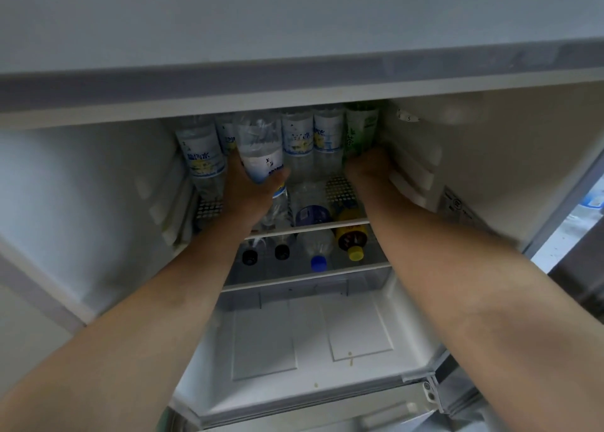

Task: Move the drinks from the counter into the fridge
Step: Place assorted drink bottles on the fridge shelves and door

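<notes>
Both my arms reach deep into the open fridge. My left hand grips a clear water bottle with a white and blue label, above the upper shelf. My right hand holds a green-labelled tea bottle at the shelf's right end. Behind them stands a row of several water bottles with blue labels. The fingers of both hands are partly hidden behind the bottles.
Under the upper shelf lie several bottles on their sides: two with black caps, one blue-capped, one yellow-capped. A white drawer sits at the bottom. The fridge's top edge overhangs close above. The open door's edge is at the right.
</notes>
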A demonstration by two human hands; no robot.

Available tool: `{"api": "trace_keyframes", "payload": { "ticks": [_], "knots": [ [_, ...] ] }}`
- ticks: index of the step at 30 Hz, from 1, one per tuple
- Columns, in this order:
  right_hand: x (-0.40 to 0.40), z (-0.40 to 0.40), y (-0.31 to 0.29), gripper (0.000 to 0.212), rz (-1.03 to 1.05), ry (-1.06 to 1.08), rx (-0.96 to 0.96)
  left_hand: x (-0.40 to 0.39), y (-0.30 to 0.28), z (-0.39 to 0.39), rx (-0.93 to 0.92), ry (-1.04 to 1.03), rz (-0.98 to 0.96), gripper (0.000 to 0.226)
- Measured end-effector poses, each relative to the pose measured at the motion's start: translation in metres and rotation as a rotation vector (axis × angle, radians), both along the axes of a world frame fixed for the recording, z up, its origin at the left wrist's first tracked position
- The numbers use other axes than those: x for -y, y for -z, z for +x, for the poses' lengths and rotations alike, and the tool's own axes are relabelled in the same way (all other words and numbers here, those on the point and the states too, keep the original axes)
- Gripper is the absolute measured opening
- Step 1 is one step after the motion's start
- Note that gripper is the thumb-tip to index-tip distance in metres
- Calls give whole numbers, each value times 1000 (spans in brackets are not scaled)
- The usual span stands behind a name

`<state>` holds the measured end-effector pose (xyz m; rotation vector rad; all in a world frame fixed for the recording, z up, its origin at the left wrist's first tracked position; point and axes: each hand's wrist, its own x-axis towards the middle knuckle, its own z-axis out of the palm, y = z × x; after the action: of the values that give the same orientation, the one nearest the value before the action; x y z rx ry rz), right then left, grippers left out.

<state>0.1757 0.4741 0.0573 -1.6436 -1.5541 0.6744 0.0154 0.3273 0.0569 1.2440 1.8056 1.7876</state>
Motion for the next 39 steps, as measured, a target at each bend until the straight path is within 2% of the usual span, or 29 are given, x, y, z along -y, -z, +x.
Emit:
{"api": "trace_keyframes", "payload": {
  "ticks": [4, 7, 16, 20, 25, 30, 33, 36, 39],
  "knots": [
    [23, -9, 5, 39, 190, -29, -219, 5, 9, -15, -244, 37, -194, 86],
    [47, -18, 9, 29, 257, -102, -343, 0, 13, -21, -265, -9, -245, 83],
    [79, -17, 26, 27, 203, -242, -267, -22, 5, -33, -315, -352, -270, 69],
    [85, -13, 28, 30, 176, -289, -240, -18, 11, -30, -373, -443, -247, 75],
    [94, -15, 24, 34, 163, -352, -222, -16, 14, -35, -276, -429, -138, 67],
    [108, -20, 23, 29, 216, -366, -196, -15, 11, -41, -196, -370, -149, 51],
    [118, -20, 29, 19, 218, -381, -259, -2, 16, -28, -134, -396, -72, 39],
    [130, -17, 36, 16, 237, -329, -330, 23, 25, -5, -120, -392, 111, 23],
    [148, -11, 42, 16, 240, -219, -450, 54, 37, 14, 3, -337, 220, 25]
  ]
}}
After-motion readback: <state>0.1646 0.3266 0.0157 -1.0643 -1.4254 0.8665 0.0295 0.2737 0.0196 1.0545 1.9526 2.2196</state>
